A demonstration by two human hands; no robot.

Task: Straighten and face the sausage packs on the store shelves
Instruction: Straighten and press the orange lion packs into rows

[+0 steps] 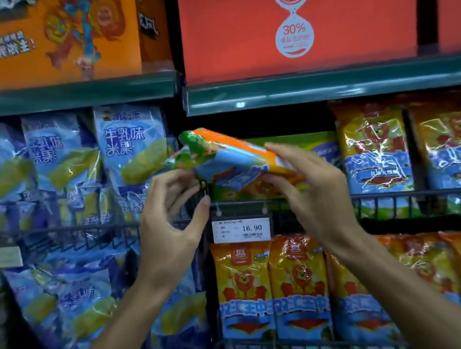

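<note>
Both hands grip a tilted sausage pack [230, 157], right hand [310, 183] mid-body, left hand [170, 209] apparently pinching its crinkled end; the film looks slippery, contents firm.

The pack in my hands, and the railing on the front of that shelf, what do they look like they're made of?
The pack looks like thin glossy plastic film: it crinkles at the gathered end and catches glare. The railing looks like dark coated metal wire, thin straight bars with a dull sheen, though the coating is a guess.

Price tag [241, 229] "16.90", red box [236, 26] "30%", blue bags [131, 145] "牛乳味米果"
</note>
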